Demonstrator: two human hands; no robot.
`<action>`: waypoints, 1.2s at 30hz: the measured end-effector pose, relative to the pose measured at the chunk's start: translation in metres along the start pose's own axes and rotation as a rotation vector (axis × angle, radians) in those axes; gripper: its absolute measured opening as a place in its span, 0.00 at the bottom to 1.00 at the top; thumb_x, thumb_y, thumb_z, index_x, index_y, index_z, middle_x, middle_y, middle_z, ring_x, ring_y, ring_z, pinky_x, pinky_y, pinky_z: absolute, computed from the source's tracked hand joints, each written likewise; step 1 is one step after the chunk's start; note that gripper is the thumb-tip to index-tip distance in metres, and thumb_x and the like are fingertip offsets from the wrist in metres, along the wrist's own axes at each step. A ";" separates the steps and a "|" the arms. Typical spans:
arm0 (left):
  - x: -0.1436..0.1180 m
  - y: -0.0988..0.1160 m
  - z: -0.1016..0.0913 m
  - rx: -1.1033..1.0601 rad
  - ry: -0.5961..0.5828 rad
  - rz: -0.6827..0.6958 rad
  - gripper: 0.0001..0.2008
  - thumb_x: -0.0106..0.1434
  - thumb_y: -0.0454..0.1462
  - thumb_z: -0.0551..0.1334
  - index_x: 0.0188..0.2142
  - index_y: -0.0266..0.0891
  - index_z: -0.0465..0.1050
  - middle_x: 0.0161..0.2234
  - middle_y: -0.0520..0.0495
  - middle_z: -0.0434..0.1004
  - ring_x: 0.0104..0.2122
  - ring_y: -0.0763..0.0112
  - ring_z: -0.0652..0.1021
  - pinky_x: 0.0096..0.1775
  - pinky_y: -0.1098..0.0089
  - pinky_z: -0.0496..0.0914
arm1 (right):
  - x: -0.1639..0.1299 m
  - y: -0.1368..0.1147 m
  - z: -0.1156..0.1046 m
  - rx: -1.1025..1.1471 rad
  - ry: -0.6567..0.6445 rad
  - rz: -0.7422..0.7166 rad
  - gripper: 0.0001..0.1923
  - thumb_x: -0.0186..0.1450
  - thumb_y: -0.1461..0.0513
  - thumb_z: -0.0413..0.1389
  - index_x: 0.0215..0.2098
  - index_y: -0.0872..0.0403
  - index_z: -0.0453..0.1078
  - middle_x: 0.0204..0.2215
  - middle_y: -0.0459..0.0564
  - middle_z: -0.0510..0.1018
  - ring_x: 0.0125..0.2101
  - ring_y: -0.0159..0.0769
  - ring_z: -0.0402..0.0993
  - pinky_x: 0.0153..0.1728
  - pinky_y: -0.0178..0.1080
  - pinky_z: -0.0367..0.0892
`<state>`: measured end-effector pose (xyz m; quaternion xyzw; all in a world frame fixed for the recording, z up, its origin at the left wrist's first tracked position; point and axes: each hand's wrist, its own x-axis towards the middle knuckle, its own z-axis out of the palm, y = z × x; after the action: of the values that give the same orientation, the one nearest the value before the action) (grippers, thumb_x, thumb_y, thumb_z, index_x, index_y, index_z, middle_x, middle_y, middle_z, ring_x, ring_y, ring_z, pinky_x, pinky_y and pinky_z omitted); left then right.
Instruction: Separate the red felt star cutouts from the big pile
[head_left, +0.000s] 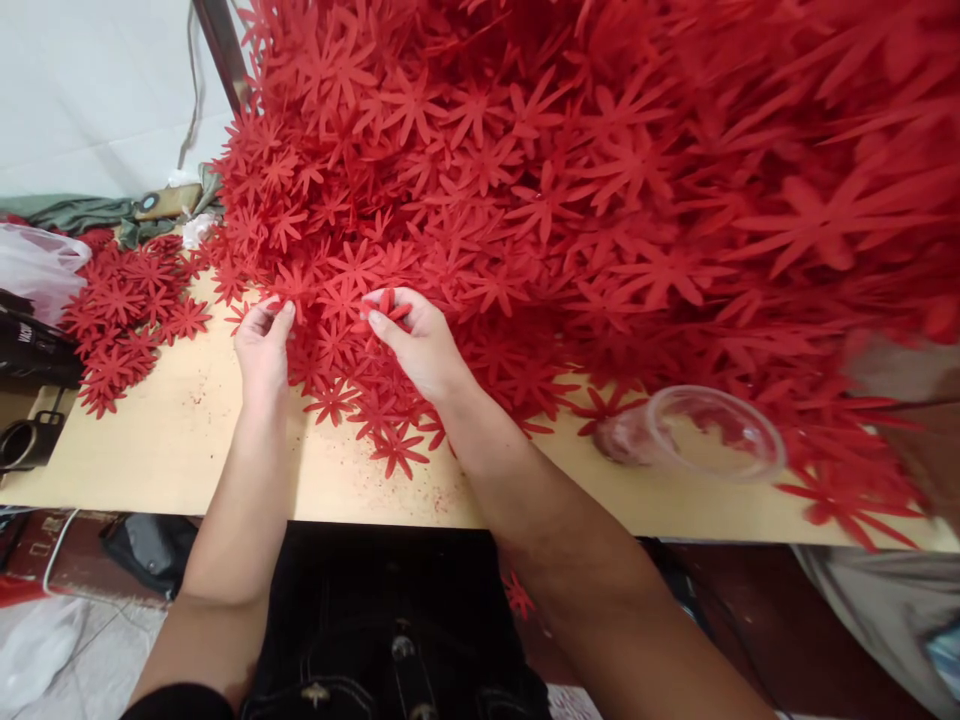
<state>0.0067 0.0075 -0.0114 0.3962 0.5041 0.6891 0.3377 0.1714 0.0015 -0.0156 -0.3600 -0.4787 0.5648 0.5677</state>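
Thumb and fingers of my right hand (420, 340) are closed on a red flower cut-out (390, 308), whose narrow petals stick out between them. My left hand (264, 340) is just to the left, its thumb and fingertips pinched on another red flower cut-out (294, 285) at the edge of the heap. Part of that flower is hidden by the fingers. Behind and around both hands rises a big heap of red flower cut-outs (480, 180). One loose flower (397, 450) lies at its near edge, in front of my right hand.
A clear plastic cup (716, 470) lies tipped over on the tan tabletop (195, 440), at the right. At the left are a smaller pile of red flowers (124, 310), a white plastic bag (41, 265) and a dark mug (26, 440). One flower (517, 595) lies below the table edge.
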 end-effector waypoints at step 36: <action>-0.027 0.012 0.019 0.184 -0.150 0.062 0.20 0.47 0.47 0.71 0.20 0.38 0.62 0.17 0.58 0.61 0.18 0.83 0.61 0.23 0.76 0.58 | -0.008 -0.010 0.005 -0.176 0.060 -0.026 0.16 0.54 0.52 0.62 0.22 0.55 0.65 0.17 0.39 0.63 0.20 0.23 0.59 0.24 0.32 0.58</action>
<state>0.0351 -0.0105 -0.0021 0.4915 0.5260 0.6184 0.3152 0.1708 -0.0079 -0.0056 -0.4189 -0.5138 0.5020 0.5554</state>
